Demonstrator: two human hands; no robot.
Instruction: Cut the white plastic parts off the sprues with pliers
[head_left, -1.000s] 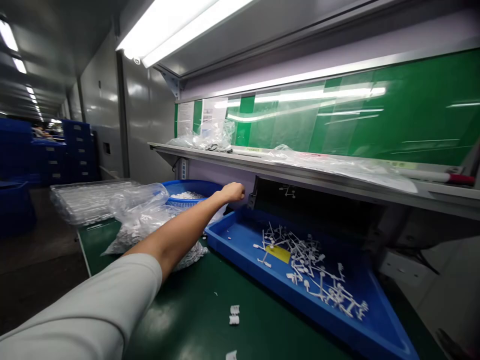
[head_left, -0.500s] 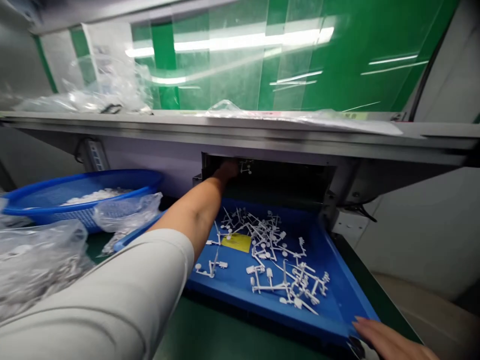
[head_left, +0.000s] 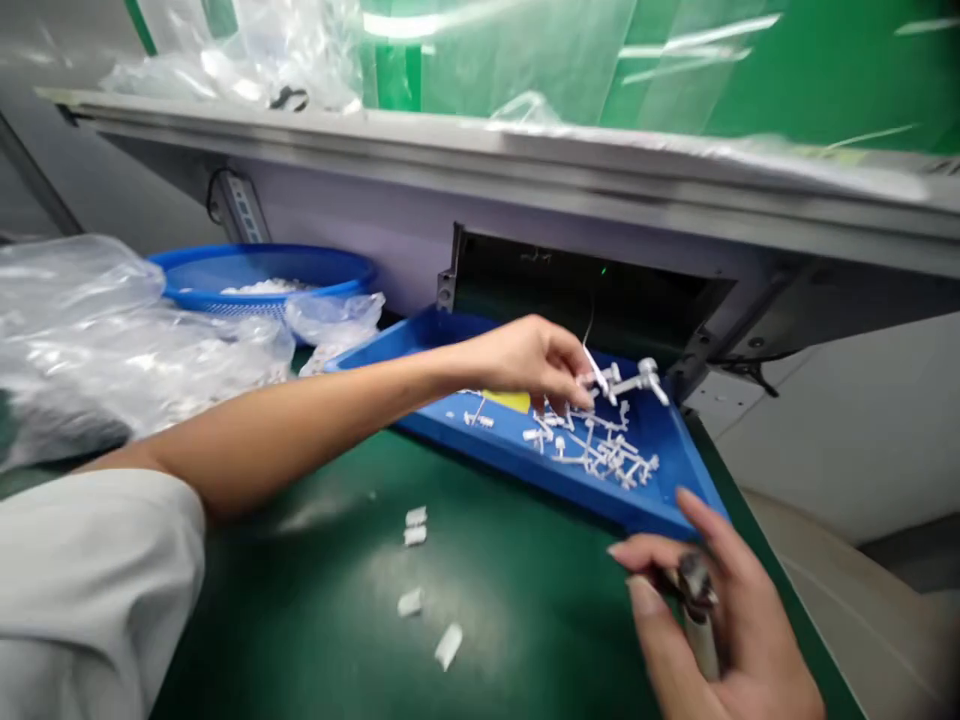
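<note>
The left hand reached over the blue plastic tray, its fingers curled almost closed on a white plastic runner at the tray's two o'clock. The right hand, at the tray's five o'clock, held a small blurred tool between thumb and fingers. White moulded pieces lay on the green bench mat at the tray's seven o'clock.

Object in right hand too blurred to name; sleeve cut off
</note>
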